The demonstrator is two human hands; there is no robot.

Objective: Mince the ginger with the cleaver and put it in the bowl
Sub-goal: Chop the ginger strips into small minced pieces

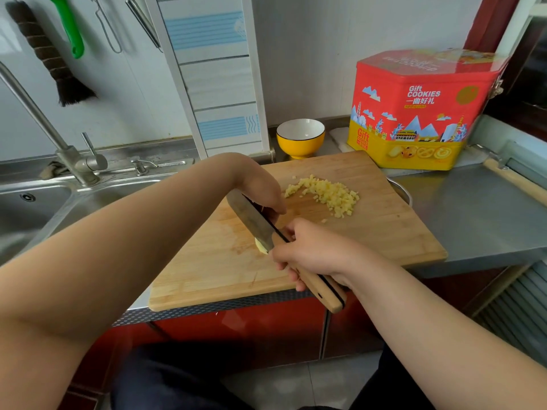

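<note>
Hidden: your left hand (pixel 260 184) is covering the far end of the cleaver (pixel 254 223), and its fingertips are curling out of sight behind the blade. A pale ginger piece (pixel 261 245) is peeking out under the edge, mostly concealed. Materials: wooden cutting board (pixel 370 232) lying on the steel worktop (pixel 479 214); minced ginger (pixel 328 193) sitting in a loose yellow heap toward the board's far side; yellow bowl (pixel 300 137), white inside, standing beyond the board. Hands: your right hand (pixel 310 253) is wrapping closed around the cleaver's wooden handle; your left is pressing down on the spine, fingers bent.
</note>
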